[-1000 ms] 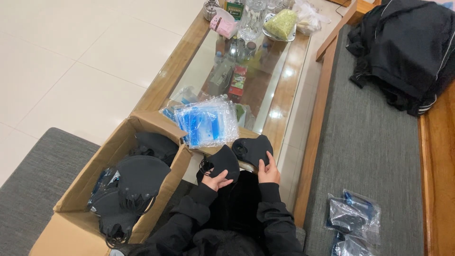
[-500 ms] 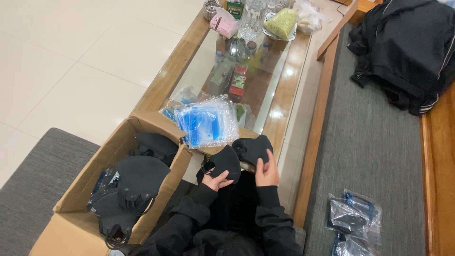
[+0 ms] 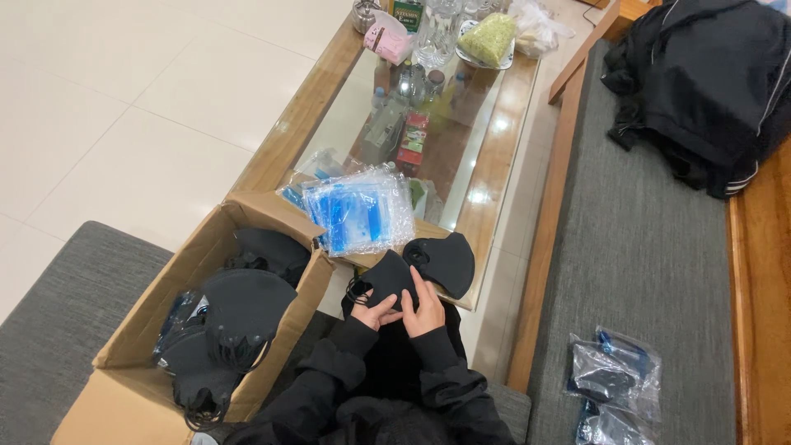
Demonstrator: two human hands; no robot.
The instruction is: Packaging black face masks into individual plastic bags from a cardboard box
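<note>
A black face mask (image 3: 387, 280) is held just below the middle of the frame, above the lap. It's gripped at its lower edge by the left hand (image 3: 371, 311), fingers curled shut onto the fabric, while the right hand (image 3: 424, 306) is laid flat over its right side, fingers together and stretched upward. A second black mask (image 3: 447, 262) is seen just right of it, touching, on the corner of the glass-topped table (image 3: 486, 177). A cardboard box (image 3: 136, 363) of more masks is parked at lower left, and a stack of clear blue-printed bags (image 3: 358, 210) sits just above.
</note>
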